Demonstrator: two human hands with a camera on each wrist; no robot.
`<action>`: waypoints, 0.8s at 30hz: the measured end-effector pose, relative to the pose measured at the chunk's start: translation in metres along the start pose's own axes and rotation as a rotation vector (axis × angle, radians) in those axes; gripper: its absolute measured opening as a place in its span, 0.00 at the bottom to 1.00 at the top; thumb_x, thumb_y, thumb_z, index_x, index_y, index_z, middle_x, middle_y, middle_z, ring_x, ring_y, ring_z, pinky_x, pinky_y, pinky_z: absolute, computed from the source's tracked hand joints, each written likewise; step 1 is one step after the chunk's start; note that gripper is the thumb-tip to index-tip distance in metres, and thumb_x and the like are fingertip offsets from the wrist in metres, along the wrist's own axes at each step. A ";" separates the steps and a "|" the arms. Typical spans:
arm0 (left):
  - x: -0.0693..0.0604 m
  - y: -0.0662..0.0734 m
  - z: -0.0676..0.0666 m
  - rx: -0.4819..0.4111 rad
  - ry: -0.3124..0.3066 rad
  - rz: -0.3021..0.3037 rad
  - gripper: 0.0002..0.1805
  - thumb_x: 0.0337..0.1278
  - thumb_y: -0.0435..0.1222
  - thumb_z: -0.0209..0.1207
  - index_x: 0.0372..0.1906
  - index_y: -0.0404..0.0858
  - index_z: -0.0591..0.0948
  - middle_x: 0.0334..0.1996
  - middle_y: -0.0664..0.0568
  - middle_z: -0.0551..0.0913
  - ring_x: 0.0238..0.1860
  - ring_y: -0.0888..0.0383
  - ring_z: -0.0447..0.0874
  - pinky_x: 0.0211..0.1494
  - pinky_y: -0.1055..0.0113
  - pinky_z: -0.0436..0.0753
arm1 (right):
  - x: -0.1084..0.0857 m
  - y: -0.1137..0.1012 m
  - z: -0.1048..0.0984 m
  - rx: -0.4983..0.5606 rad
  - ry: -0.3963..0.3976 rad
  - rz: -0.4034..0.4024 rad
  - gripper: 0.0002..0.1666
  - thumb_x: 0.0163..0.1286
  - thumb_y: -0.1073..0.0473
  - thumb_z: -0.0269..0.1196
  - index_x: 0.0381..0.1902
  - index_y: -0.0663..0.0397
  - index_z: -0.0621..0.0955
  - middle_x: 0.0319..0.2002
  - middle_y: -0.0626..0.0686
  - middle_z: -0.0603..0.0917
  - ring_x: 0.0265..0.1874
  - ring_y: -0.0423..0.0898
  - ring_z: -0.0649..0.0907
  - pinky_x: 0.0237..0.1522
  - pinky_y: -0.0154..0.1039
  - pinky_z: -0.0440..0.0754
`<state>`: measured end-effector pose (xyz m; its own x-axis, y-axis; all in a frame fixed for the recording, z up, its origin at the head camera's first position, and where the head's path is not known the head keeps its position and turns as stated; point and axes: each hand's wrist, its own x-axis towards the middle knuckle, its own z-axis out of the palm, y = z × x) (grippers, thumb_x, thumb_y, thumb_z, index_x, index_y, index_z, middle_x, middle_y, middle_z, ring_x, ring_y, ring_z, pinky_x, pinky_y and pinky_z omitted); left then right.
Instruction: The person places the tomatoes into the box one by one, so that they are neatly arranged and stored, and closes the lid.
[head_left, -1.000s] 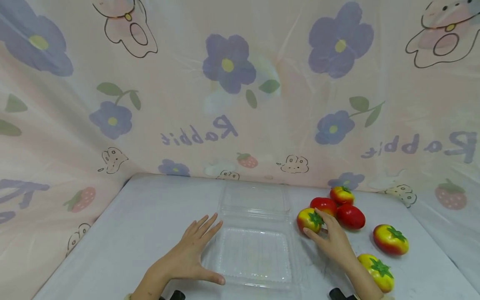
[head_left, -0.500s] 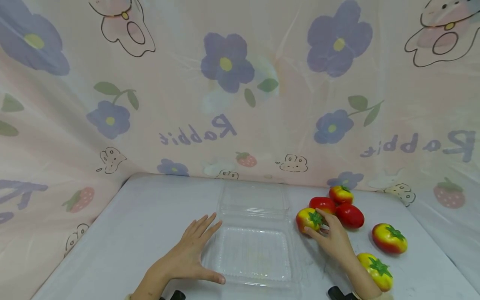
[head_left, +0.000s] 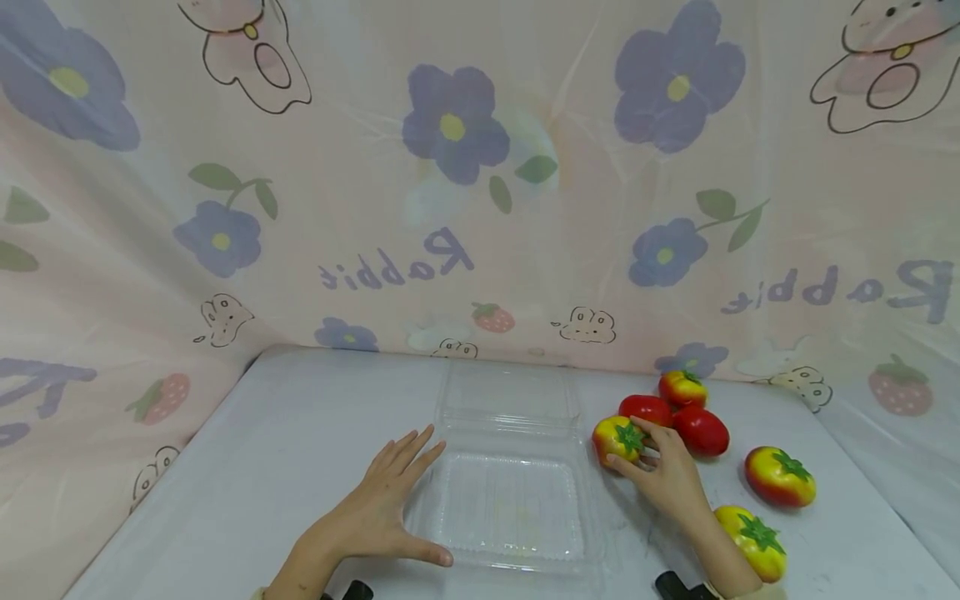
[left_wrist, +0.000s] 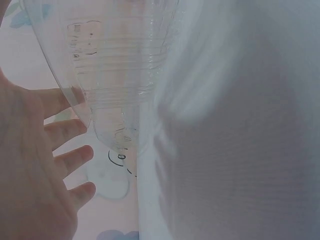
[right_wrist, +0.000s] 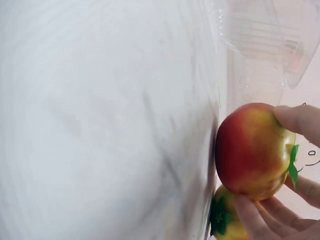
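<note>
My right hand (head_left: pixel 667 475) pinches a red-and-yellow toy tomato (head_left: pixel 613 442) with a green leafy top, thumb on one side and fingers on the other. In the right wrist view that tomato (right_wrist: pixel 252 150) sits at the table surface, seemingly resting on it. A clear plastic clamshell box (head_left: pixel 510 508) lies with its lid (head_left: pixel 510 400) laid back toward the wall. By the box's left edge, my left hand (head_left: pixel 375 508) is spread with straight fingers. The left wrist view shows one fingertip behind the clear plastic (left_wrist: pixel 115 65); whether it touches, I cannot tell.
Behind the held tomato are two red tomatoes (head_left: pixel 701 432) and a red-yellow one (head_left: pixel 683 388). Two more, one red-yellow (head_left: pixel 780 477) and one mostly yellow (head_left: pixel 753 542), lie at the right of the white table (head_left: pixel 285 433). A printed curtain (head_left: pixel 525 233) hangs behind.
</note>
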<state>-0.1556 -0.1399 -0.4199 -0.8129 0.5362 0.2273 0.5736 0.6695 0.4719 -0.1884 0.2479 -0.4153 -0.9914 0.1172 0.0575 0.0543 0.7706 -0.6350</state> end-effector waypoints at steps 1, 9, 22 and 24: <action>0.000 0.000 0.000 -0.002 -0.001 0.002 0.68 0.25 0.77 0.61 0.75 0.45 0.55 0.77 0.46 0.47 0.76 0.40 0.44 0.73 0.38 0.46 | 0.000 0.000 0.000 0.000 0.002 -0.003 0.48 0.56 0.46 0.71 0.67 0.61 0.65 0.60 0.67 0.65 0.57 0.64 0.72 0.53 0.56 0.79; 0.000 0.000 0.001 -0.011 -0.013 -0.014 0.68 0.25 0.76 0.62 0.75 0.45 0.55 0.77 0.50 0.44 0.76 0.41 0.43 0.74 0.38 0.44 | -0.002 -0.003 -0.006 0.005 0.023 -0.012 0.48 0.55 0.46 0.72 0.67 0.59 0.65 0.60 0.66 0.66 0.57 0.63 0.72 0.53 0.55 0.80; 0.000 0.001 0.001 -0.017 -0.008 -0.014 0.69 0.24 0.76 0.61 0.75 0.45 0.55 0.77 0.47 0.46 0.76 0.42 0.44 0.74 0.38 0.42 | -0.004 -0.010 -0.017 -0.009 0.088 -0.084 0.45 0.56 0.47 0.71 0.66 0.61 0.67 0.58 0.66 0.68 0.53 0.61 0.74 0.50 0.55 0.82; 0.000 0.001 0.001 -0.016 -0.008 -0.015 0.68 0.24 0.76 0.61 0.75 0.45 0.56 0.77 0.48 0.46 0.76 0.42 0.44 0.73 0.38 0.42 | -0.005 -0.010 -0.018 -0.006 0.097 -0.100 0.45 0.57 0.47 0.71 0.66 0.61 0.67 0.57 0.66 0.69 0.53 0.61 0.74 0.50 0.55 0.82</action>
<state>-0.1550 -0.1389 -0.4204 -0.8206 0.5301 0.2134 0.5595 0.6691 0.4892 -0.1820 0.2512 -0.3956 -0.9759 0.0993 0.1943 -0.0432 0.7849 -0.6181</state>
